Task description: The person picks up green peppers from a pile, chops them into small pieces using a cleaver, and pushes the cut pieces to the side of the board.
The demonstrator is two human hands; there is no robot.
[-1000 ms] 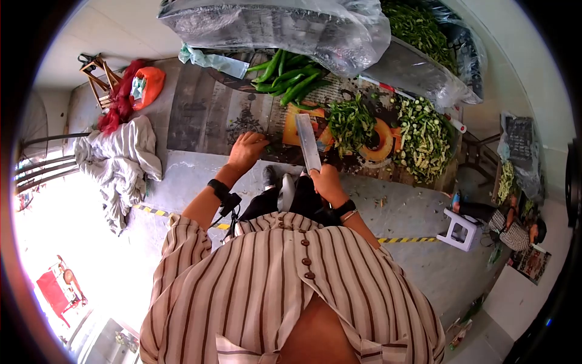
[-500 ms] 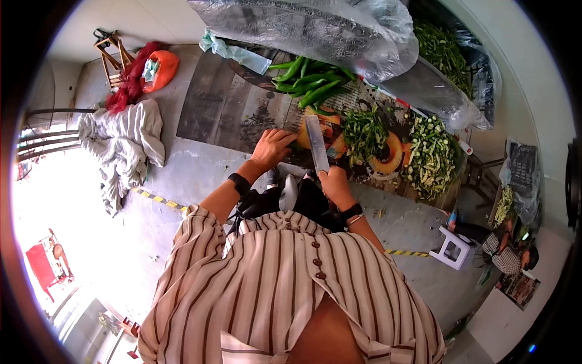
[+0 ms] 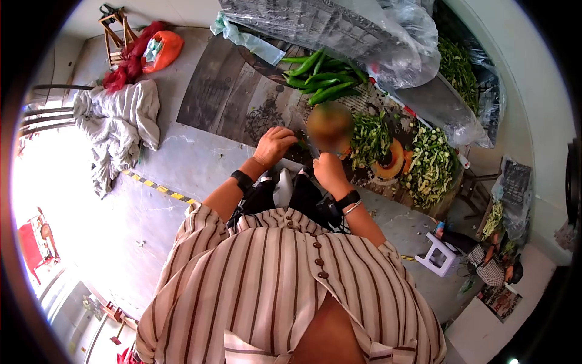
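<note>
The striped shirt (image 3: pixel 285 285) filled the near view, and both forearms reached out from it to the edge of the counter (image 3: pixel 224 100).

The right hand (image 3: pixel 330 171), with a dark band on its wrist, was closed in a firm grip around what looked like the handle of a knife (image 3: pixel 314 151). Most of the blade was lost in a blurred patch just beyond the knuckles.

The left hand (image 3: pixel 274 144) lay knuckles up close beside it. Its grip was closed down on a pepper (image 3: pixel 301 144), of which only a bit of green showed at the fingertips.

To cut well here, the left fingertips should probably stay tucked back behind the knuckles. The blade should fall straight beside them, and the pepper should be fed along a little at a time.

Just past the hands lay a heap of cut greens (image 3: pixel 370 134), and to its right a larger, paler heap (image 3: pixel 427 161) spread toward the counter's far edge. Farther back was a pile of whole green peppers (image 3: pixel 321 79). Behind that were a big clear plastic bag (image 3: pixel 339 30) and another bag of greens (image 3: pixel 458 67).

Off the counter, a grey cloth (image 3: pixel 115 124) lay crumpled on the floor to the left. To the right, another person (image 3: pixel 494 270) crouched near a small white stool (image 3: pixel 439 258).
</note>
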